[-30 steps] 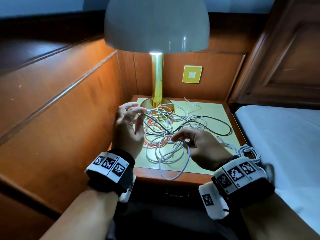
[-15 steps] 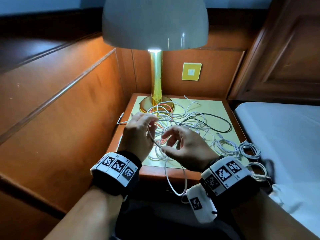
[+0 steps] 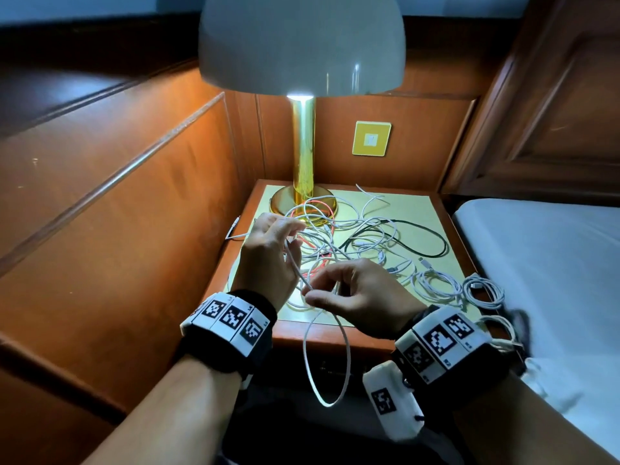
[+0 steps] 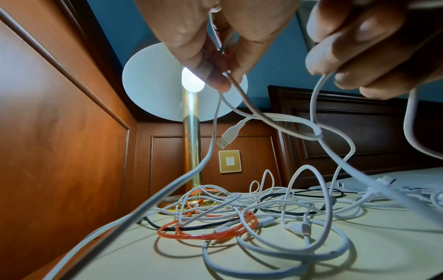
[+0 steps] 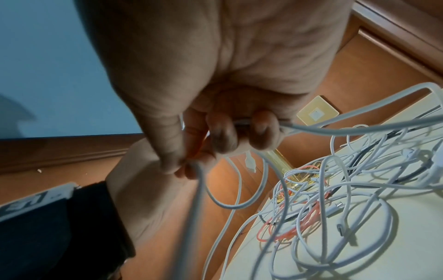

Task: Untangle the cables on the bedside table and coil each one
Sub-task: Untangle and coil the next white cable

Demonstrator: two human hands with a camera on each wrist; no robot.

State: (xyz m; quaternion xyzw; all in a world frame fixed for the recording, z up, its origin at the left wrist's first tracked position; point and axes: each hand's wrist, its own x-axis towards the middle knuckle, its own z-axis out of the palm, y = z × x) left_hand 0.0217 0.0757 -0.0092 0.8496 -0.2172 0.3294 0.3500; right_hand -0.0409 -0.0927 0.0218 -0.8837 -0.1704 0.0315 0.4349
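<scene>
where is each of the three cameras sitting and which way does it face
Head: worn on the head, looking forward and down at the bedside table; both forearms, wristbands, the left hand and right hand show.
Left wrist: low under the left hand, looking up and ahead at the lamp; its fingers pinch a white cable.
Right wrist: under the right hand, tilted toward the wall; palm and curled fingers show, plus the left wristband.
Shared: all three show the cable tangle and the wall plate.
</scene>
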